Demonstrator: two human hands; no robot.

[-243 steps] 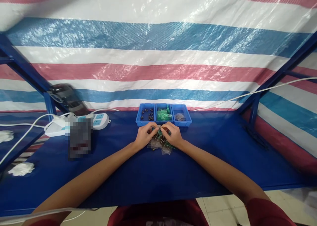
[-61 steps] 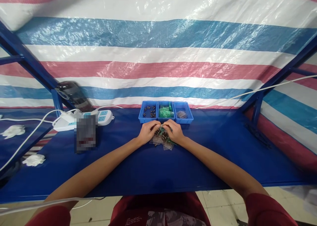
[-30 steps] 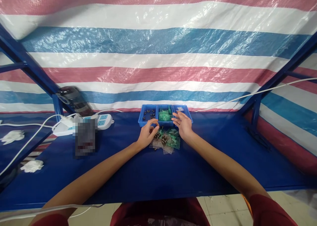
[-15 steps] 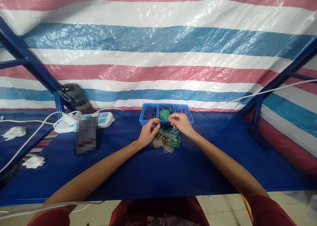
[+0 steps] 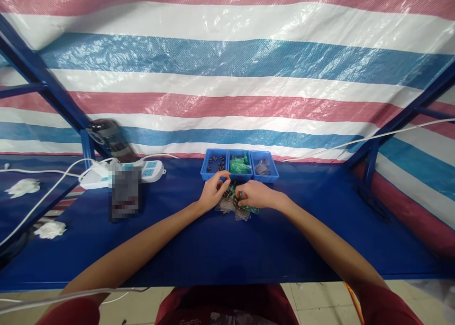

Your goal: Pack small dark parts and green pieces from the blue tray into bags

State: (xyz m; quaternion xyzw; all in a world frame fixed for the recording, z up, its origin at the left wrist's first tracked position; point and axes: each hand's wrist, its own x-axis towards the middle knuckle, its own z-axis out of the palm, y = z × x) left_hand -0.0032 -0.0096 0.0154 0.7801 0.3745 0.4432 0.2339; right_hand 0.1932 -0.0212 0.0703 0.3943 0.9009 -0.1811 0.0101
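Observation:
Three blue bins stand side by side: the left bin (image 5: 214,176) holds small dark parts, the middle bin (image 5: 241,177) green packets, the right bin (image 5: 266,178) clear packets. In front of them lies a pile of small clear and green bags with dark parts (image 5: 227,205). My left hand (image 5: 214,190) is at the pile's left edge, thumb and fingertips pressed together; what they hold, if anything, is too small to make out. My right hand (image 5: 253,194) reaches down into the pile from the right, fingers curled together, their tips partly hidden among the bags.
On the left are a white power strip (image 5: 152,171) with cables, a pixelated dark object (image 5: 125,194), a dark bottle (image 5: 112,137) and crumpled white tissues (image 5: 50,230). Blue frame posts flank the blue table (image 5: 213,254). A striped sheet (image 5: 227,85) hangs behind.
My right hand has moved down from the front of the bins to the pile, uncovering the right bin. My left hand stays nearly in place.

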